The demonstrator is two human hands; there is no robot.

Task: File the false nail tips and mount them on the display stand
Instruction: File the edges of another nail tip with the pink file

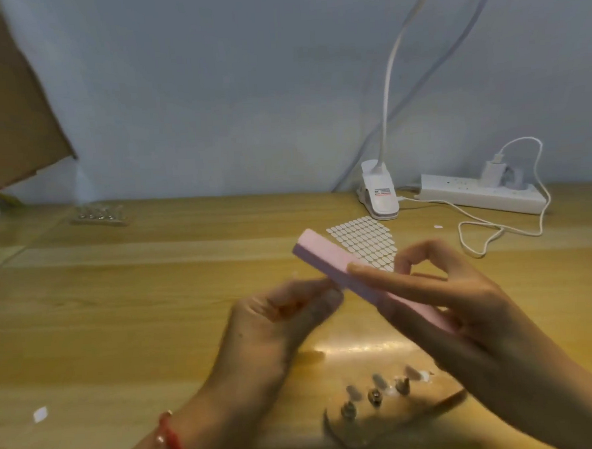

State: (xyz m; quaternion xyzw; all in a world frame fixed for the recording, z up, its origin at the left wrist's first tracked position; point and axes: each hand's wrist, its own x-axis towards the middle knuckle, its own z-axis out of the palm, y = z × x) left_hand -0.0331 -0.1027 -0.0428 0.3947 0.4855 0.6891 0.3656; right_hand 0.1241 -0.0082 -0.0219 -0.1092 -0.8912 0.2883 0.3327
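Your right hand point(463, 304) is gripping the file point(323, 257); your left hand point(275, 321) is blurring, hold untellable; hard strokes risk knocking it loose.

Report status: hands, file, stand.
Right hand grips long pink block nail file. Left hand pinched at file's lower edge, contents blurred. Clear display stand below hands, grey nail tips mounted. White adhesive-tab sheet behind.

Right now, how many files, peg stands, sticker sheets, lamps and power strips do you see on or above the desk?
file: 1
stands: 2 (the far one is blurred)
sticker sheet: 1
lamp: 1
power strip: 1
Total: 6
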